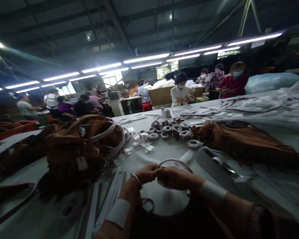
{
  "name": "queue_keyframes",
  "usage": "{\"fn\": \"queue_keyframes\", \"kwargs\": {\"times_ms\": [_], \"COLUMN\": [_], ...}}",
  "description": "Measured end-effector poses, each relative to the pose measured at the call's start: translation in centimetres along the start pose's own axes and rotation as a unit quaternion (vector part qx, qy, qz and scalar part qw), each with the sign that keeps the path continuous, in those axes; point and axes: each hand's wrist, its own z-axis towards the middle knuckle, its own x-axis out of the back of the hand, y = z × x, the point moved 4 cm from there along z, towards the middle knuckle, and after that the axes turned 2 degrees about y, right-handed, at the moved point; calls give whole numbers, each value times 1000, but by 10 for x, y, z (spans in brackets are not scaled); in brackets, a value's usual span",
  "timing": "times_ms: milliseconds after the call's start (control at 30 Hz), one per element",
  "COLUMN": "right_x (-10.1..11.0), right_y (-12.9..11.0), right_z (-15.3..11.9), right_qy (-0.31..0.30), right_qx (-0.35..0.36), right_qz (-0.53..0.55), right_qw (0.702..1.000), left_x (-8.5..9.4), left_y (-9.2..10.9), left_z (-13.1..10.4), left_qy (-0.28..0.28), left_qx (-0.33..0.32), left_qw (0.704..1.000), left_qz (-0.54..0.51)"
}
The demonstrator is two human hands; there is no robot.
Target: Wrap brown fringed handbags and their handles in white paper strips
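Note:
Close together above the table, my left hand [147, 173] and my right hand [173, 177] both have their fingers closed on a thin strap [175, 160]. It bows up in a loop over the right hand, and a small curl hangs below the left. Beyond them lies a cluster of coiled straps [165, 129] in whitish wrapping, with one coil [194, 143] apart at the near right. A brown fringed bag [72, 146] with wrapped handles stands on the left; brown fringed material [249, 142] lies on the right.
A white tape dispenser-like device [214, 162] stands right of my hands. Long pale strips [109, 196] lie at the near left, and white wrapping [271, 106] is heaped at the far right. Several people sit or stand beyond the table [129, 162], near a cardboard box [160, 96].

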Motion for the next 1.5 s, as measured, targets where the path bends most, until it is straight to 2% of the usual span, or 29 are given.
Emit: {"fn": "queue_keyframes", "kwargs": {"times_ms": [100, 167, 233, 300, 400, 467, 533, 600, 733, 800, 867, 933, 1067, 1233, 1333, 1433, 1500], "right_x": [-2, -5, -9, -15, -29, -39, -47, -53, -56, -53, -50, -49, -49, -47, -48, -48, -43], "right_y": [14, 24, 30, 33, 29, 23, 21, 26, 40, 42, 40, 37, 34, 37, 39, 32, 18], "right_z": [4, 0, -6, -12, -17, -16, -14, -13, -12, -6, 2, 9, 14, 15, 11, -7, -26], "right_qy": [103, 161, 189, 194, 149, 112, 119, 153, 187, 192, 203, 217, 254, 296, 282, 252, 247], "right_qx": [-48, -117, -187, -279, -393, -398, -372, -372, -392, -348, -286, -246, -237, -231, -261, -298, -276], "right_qz": [-4, -12, 6, 77, 266, 383, 439, 413, 236, 174, 166, 195, 231, 234, 237, 131, 31], "right_qw": [994, 980, 964, 937, 868, 826, 809, 817, 869, 901, 922, 924, 909, 897, 892, 911, 928], "left_x": [-6, -8, -8, -7, 0, 8, 15, 24, 41, 43, 38, 30, 21, 15, 16, 19, 21], "left_y": [10, 9, 7, 8, 12, 15, 19, 24, 39, 45, 48, 47, 40, 36, 32, 27, 25], "left_z": [-5, -6, -6, -7, -10, -13, -17, -22, -29, -31, -31, -31, -34, -34, -32, -33, -34], "left_qy": [-12, 24, 51, 57, 70, 81, 81, 75, 95, 96, 86, 91, 138, 135, 141, 155, 158], "left_qx": [-45, -37, -24, -21, -13, -5, -1, -7, -41, -56, -61, -48, -21, -4, 16, 29, 33], "left_qw": [988, 978, 975, 974, 971, 972, 979, 986, 994, 994, 992, 985, 959, 969, 978, 979, 979], "left_qz": [-148, -203, -215, -219, -227, -219, -187, -147, -44, 16, 71, 138, 247, 207, 155, 127, 124]}}
